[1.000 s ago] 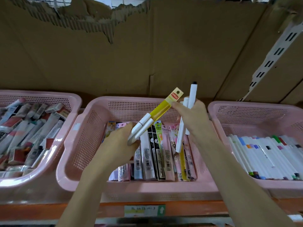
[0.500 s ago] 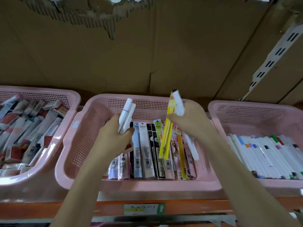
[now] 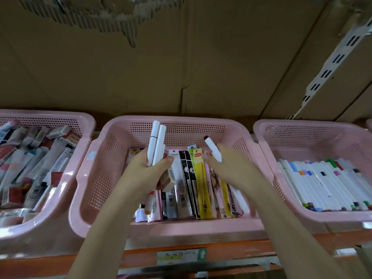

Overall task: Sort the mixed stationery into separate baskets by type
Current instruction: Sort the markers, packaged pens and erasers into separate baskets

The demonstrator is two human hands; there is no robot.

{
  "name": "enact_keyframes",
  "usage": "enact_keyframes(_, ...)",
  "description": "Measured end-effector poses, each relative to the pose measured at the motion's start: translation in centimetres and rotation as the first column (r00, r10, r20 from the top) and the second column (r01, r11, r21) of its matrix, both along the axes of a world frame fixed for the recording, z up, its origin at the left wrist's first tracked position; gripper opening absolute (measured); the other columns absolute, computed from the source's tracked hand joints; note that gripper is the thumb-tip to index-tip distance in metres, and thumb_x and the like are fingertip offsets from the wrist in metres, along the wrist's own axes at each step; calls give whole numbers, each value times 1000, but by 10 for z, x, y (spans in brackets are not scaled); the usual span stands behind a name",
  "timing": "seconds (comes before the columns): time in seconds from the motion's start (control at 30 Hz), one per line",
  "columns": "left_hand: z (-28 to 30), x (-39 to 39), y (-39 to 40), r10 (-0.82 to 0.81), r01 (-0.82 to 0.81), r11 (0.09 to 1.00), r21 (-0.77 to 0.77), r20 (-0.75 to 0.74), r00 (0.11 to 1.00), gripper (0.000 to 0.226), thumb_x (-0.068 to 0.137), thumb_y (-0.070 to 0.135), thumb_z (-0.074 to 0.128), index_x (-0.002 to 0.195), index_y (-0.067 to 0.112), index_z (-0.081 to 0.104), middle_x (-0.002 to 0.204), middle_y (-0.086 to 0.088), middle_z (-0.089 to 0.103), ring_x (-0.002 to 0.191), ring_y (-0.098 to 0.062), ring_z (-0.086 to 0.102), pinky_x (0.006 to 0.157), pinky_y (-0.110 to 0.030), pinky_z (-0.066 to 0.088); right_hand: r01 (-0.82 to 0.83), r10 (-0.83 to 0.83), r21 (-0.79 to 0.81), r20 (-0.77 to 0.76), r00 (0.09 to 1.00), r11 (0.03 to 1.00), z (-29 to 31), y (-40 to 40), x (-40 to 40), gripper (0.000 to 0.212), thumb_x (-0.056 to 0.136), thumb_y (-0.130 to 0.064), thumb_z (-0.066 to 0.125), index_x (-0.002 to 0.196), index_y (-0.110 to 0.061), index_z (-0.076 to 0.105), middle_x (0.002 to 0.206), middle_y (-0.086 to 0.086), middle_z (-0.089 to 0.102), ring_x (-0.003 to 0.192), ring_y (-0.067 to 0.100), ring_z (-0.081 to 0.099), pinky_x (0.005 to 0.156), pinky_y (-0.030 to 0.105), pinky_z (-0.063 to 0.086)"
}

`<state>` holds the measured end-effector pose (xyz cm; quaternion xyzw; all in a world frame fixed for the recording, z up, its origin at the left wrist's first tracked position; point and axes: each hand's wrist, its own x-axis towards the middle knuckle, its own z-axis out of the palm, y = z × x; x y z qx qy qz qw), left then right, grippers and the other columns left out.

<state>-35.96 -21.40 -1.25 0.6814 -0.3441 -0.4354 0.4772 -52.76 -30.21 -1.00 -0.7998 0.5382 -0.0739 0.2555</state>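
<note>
Head view, left hand (image 3: 147, 174) gripping two white markers (image 3: 156, 144) upright

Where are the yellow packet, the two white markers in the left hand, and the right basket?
yellow packet (image 3: 202, 182), head view, middle of its yellow strip.
two white markers (image 3: 156, 143), head view, upper barrels above the fingers.
right basket (image 3: 302, 125), head view, back rim.

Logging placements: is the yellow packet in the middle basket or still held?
In the basket: the yellow packet stands among other packs in the middle basket, no fingers on it.
</note>
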Motion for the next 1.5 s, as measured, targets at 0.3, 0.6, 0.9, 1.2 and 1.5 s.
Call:
enact_keyframes(0.3,3,-25,-16,50,-54,995,-88,-46,998,24,84,27,67,91,6,56,69,-10,52,60,-19,50,57,-32,45,255,-105,-191,569,816,948,35,17,-30,20,96,-44,40,86,-30,51,60,3,52,52,4,50,45,9,39)
enact_keyframes(0.6,37,-144,-48,24,-31,984,-177,-41,999,13,86,24,66,86,15,57,61,-3,50,48,-9,47,44,-23,42,497,-218,-204,716,664,843,53,-39,-162,20,96,-38,49,77,-32,48,59,-3,54,48,2,48,52,21,40)
enact_keyframes(0.9,35,-290,-89,-38,47,992,-119,76,996,14,87,24,66,89,32,55,80,-10,62,74,-22,66,68,-38,60,361,-265,-206,381,886,910,26,-103,-303,19,93,-36,54,94,-17,55,64,-4,55,55,10,52,44,19,36)
enact_keyframes(1.2,24,-336,-103,10,-12,1000,6,269,963,11,87,29,64,85,29,54,77,-2,63,61,-6,63,48,-15,49,157,-155,-16,70,985,987,7,-147,-355,13,94,-36,51,93,-23,48,69,2,57,53,11,52,44,24,36)
enact_keyframes(1.5,10,-345,-114,-52,36,998,51,350,935,9,89,28,63,93,23,57,71,0,58,57,-8,54,40,-9,40,95,-92,117,-24,995,989,-18,-153,-355,24,93,-36,57,83,-18,44,72,-1,48,57,13,50,49,24,40)
